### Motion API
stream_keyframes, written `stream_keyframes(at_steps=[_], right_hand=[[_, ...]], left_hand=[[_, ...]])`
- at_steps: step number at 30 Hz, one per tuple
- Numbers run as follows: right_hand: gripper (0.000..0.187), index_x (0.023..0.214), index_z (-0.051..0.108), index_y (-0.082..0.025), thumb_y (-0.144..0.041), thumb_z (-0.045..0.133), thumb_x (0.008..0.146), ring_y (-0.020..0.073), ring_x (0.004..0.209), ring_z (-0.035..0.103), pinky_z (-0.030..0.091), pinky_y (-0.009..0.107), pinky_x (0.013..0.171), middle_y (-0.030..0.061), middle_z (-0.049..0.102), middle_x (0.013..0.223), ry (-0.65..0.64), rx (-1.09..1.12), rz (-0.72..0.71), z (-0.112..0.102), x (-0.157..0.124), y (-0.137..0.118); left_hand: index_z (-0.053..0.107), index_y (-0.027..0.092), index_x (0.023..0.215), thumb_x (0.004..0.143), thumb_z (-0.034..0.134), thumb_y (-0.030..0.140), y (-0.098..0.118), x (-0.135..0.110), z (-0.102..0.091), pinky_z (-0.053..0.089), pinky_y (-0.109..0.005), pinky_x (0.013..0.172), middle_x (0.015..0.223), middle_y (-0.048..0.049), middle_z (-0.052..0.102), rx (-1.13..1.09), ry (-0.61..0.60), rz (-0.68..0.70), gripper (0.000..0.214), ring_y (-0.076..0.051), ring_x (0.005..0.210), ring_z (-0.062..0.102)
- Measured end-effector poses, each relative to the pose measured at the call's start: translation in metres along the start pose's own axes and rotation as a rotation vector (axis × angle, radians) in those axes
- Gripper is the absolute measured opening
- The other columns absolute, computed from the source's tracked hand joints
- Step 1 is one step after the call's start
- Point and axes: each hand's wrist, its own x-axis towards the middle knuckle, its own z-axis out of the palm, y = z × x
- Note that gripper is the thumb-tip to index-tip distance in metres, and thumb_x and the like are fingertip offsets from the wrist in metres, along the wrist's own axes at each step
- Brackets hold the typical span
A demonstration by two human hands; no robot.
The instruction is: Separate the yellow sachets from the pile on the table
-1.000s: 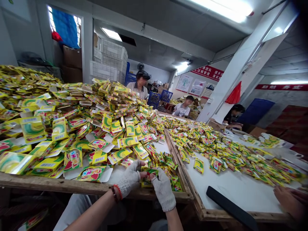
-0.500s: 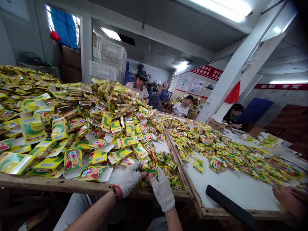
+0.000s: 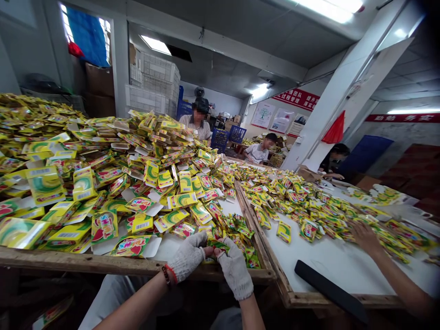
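Pinching a small green packet (image 3: 223, 246) in the right grip (image 3: 235, 270), just beside the left grip (image 3: 189, 256), with too little showing to tell the latter's hold. Probably faring best by pressing lightly and holding both grips level. Seemingly running lengthwise from grip to grip, pointing sideways, with covered ends.

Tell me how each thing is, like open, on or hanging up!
Left hand: gloved, fingertips bare, grip partly hidden
Right hand: gloved, pinching a green packet
Yellow boxes: heaped up
Front box with watermelon print: lying down, white flap open
White crates: stacked
Ceiling light: on
Red bag: hanging
Black bar: lying slantwise
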Motion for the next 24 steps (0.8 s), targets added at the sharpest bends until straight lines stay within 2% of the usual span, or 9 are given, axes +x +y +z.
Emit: stream_keyframes(at_steps=[4,10,13,15,19,22,24], right_hand=[[0.038,0.107,0.066,-0.015,-0.041,0.058,0.08,0.0267,0.098,0.066,0.054,0.038,0.089,0.0135,0.07,0.107,-0.023,-0.001,0.007,-0.003,0.001,0.0],[0.048,0.115,0.062,-0.013,-0.044,0.062,0.079,0.0266,0.096,0.067,0.054,0.041,0.089,0.0141,0.07,0.107,-0.183,0.074,0.018,-0.007,0.004,0.001],[0.042,0.112,0.065,-0.016,-0.042,0.063,0.08,0.0264,0.097,0.067,0.054,0.041,0.09,0.0124,0.07,0.107,-0.158,0.082,-0.005,-0.007,0.004,-0.001],[0.037,0.108,0.067,-0.018,-0.041,0.063,0.081,0.0262,0.1,0.066,0.053,0.04,0.091,0.0112,0.07,0.108,-0.122,0.106,-0.031,-0.007,0.002,-0.002],[0.037,0.106,0.068,-0.017,-0.042,0.063,0.08,0.0258,0.095,0.067,0.055,0.039,0.086,0.0114,0.071,0.105,-0.079,0.189,-0.005,-0.008,-0.003,0.001],[0.04,0.105,0.068,-0.015,-0.044,0.065,0.077,0.0268,0.092,0.068,0.056,0.041,0.084,0.0121,0.072,0.1,-0.035,0.165,0.047,-0.008,-0.003,0.008],[0.042,0.105,0.069,-0.015,-0.045,0.066,0.076,0.0285,0.095,0.066,0.054,0.044,0.088,0.0126,0.072,0.1,-0.001,0.105,0.05,-0.007,-0.003,0.012]], left_hand=[[0.052,0.018,0.078,0.076,0.06,0.041,0.001,-0.001,-0.003,0.044,-0.026,0.073,0.082,-0.0004,0.059,0.098,0.019,-0.012,0.024,-0.017,0.08,0.053],[0.057,0.018,0.089,0.076,0.061,0.037,0.002,0.0,-0.005,0.044,-0.029,0.086,0.093,-0.0029,0.063,0.082,0.0,0.014,0.023,-0.02,0.091,0.057],[0.056,0.018,0.086,0.078,0.059,0.037,0.002,-0.002,-0.001,0.046,-0.028,0.081,0.086,-0.0012,0.061,0.079,-0.014,0.03,0.02,-0.018,0.084,0.056],[0.054,0.018,0.082,0.081,0.057,0.038,0.001,-0.006,0.003,0.045,-0.027,0.074,0.081,-0.0005,0.058,0.135,0.036,0.05,0.02,-0.016,0.078,0.054],[0.052,0.018,0.08,0.087,0.05,0.037,0.009,-0.017,0.0,0.043,-0.028,0.071,0.081,-0.0026,0.056,0.479,0.139,0.164,0.021,-0.016,0.077,0.052],[0.057,0.018,0.09,0.087,0.05,0.031,0.022,-0.014,-0.022,0.043,-0.033,0.081,0.098,-0.0073,0.058,0.876,0.171,0.211,0.015,-0.021,0.092,0.054],[0.058,0.019,0.1,0.084,0.053,0.03,0.03,-0.006,-0.044,0.042,-0.039,0.085,0.107,-0.0109,0.057,1.141,0.234,0.129,0.021,-0.027,0.099,0.053]])
